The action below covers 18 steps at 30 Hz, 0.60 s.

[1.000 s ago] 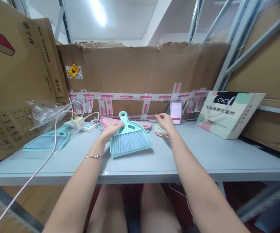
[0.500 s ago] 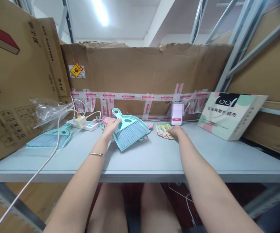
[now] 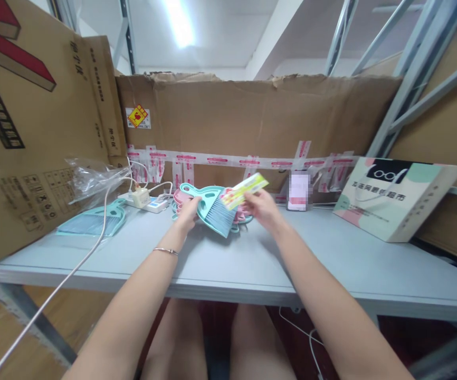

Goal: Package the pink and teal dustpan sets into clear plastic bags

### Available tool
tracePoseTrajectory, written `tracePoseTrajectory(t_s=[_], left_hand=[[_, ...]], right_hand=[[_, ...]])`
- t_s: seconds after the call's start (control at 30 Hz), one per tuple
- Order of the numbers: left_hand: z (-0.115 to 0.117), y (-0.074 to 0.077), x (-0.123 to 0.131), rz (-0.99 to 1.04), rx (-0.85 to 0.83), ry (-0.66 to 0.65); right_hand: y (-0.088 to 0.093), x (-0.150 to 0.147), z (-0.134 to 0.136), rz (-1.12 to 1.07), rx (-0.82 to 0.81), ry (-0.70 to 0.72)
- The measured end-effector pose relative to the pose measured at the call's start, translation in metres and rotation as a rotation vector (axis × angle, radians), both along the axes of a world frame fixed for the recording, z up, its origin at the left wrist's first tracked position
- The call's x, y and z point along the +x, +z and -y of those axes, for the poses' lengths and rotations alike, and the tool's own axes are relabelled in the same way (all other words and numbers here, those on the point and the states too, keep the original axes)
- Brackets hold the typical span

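Note:
My left hand (image 3: 188,215) is closed round the handle end of a teal dustpan and brush set (image 3: 217,215), tilted above the table with its grey-blue bristles facing me. My right hand (image 3: 264,209) pinches printed cards (image 3: 248,189), coloured yellow-green and white with red. They overlap the upper right edge of the dustpan in view; whether they touch cannot be told. How many cards there are is blurred. Behind the held set, pink dustpan pieces (image 3: 181,197) and more teal edges lie on the table, mostly hidden.
Another teal dustpan set (image 3: 94,220) lies in clear plastic at the left. A power strip (image 3: 158,203) with a plugged-in charger (image 3: 140,198) and a white cable are near it. A phone (image 3: 298,191) leans at the back; a printed box (image 3: 390,200) stands right. Cardboard (image 3: 220,116) walls the back.
My right hand has lifted the cards off the table and brought them left to the dustpan set. My left hand has turned the set somewhat. The view has shifted a little left.

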<state>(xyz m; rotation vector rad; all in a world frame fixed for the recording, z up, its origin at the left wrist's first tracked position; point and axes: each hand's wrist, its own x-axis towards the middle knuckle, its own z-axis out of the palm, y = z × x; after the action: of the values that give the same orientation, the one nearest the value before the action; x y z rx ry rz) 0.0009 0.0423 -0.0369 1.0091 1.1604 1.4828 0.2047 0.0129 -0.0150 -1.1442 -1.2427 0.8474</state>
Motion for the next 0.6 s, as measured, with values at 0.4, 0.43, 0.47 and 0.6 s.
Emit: tracePoseTrajectory(t_s=[0.4,0.43,0.47,0.6], left_hand=[[0.009,0.004,0.010,0.118,-0.051,-0.068],[0.010,0.005,0.012,0.132,-0.052,-0.080],[0.012,0.006,0.014,0.147,-0.052,-0.092],[0.018,0.009,0.019,0.195,-0.056,-0.118]], right_hand=[[-0.031,-0.023,-0.007,0.093,-0.021,-0.105],[-0.032,-0.024,-0.008,0.089,-0.005,-0.150],[-0.032,-0.026,-0.008,0.083,0.011,-0.196],[-0.037,-0.033,-0.011,0.031,0.052,-0.323]])
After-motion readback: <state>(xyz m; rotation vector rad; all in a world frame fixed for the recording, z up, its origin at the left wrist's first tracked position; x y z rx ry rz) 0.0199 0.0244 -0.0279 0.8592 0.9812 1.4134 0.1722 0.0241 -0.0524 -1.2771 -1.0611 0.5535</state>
